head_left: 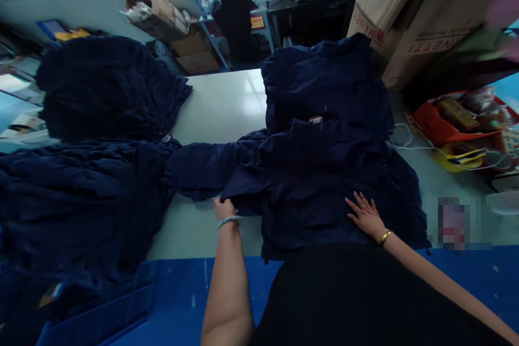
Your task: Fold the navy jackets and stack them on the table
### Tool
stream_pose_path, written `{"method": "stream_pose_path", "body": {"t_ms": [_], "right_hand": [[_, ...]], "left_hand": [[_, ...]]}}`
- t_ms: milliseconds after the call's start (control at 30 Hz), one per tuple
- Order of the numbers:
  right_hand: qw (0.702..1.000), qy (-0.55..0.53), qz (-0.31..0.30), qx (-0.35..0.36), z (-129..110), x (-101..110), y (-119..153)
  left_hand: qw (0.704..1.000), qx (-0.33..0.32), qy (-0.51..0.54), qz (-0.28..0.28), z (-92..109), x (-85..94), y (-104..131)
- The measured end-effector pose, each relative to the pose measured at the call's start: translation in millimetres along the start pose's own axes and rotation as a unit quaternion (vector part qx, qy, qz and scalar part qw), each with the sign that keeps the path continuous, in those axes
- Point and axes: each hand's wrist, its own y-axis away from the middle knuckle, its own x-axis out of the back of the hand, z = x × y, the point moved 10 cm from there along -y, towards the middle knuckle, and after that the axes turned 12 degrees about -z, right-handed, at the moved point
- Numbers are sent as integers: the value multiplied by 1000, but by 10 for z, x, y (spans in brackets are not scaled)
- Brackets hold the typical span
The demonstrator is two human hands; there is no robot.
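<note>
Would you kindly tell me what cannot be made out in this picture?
All in the head view:
Left hand: some fingertips, hidden by the hand itself and the navy garment.
Tag at the garment's collar: any wording, too small to read.
Navy cloth pile at near left: its outer end, cut off by the left edge.
Pixelated patch: whatever it masks.

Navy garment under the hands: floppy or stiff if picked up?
Probably floppy: the garment lies in soft folds and creases. It would likely sag if lifted by the sleeve alone, where the left hand grips its end. It may drag the navy cloth behind, which it seems to overlap.
</note>
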Motion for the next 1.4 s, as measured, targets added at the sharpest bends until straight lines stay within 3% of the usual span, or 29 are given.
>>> {"method": "stream_pose_path", "body": {"t_ms": [100, 167, 233, 300, 333, 433, 467, 533, 600, 733, 800, 867, 1000, 1100, 1233, 1400], "right_hand": [[1000, -5, -4, -2, 4, -17, -6], [1000, -8, -5, -2, 4, -27, -11], [1000, -11, -4, -3, 1, -28, -14], [1000, -16, -5, -4, 1, -18, -15], [1000, -21, -6, -3, 0, -9, -14], [999, -42, -18, 8, 2, 22, -18], [998, -53, -23, 12, 10, 34, -24], [996, -82, -31, 12, 53, 71, -47], [994, -110, -22, 8, 108, 151, -85], [985, -160, 48, 30, 66, 492, -209], [977, -190, 77, 66, -106, 699, -299], [969, -204, 84, 108, -394, 884, -408], [966, -168, 52, 188, -1190, 1113, -620], [972, -127, 11, 200, -1640, 1129, -767], [985, -79, -51, 147, -1783, 999, -940], [989, -12, -46, 138, -1767, 1029, -1013]], "left_hand": [[996, -21, 15, 84, 294, 353, 23], [986, -127, 19, 108, 719, 324, 258], [958, -282, -6, 57, 1227, -20, 674], [911, -402, -74, -53, 1577, -606, 1189], [886, -433, -117, -117, 1641, -932, 1428], [794, -468, -227, -315, 1483, -1767, 2012], [763, -478, -239, -363, 1382, -1926, 2152], [731, -501, -213, -411, 1225, -2039, 2304], [749, -515, -147, -391, 1147, -1940, 2245], [860, -454, -61, -223, 1009, -1523, 1696], [902, -399, -76, -150, 925, -1419, 1422], [919, -352, -125, -129, 863, -1473, 1223], [899, -291, -246, -214, 694, -1882, 1056], [879, -274, -292, -260, 560, -2079, 1054], [875, -267, -307, -263, 495, -2107, 1041], [871, -262, -322, -261, 462, -2049, 1016]]}}
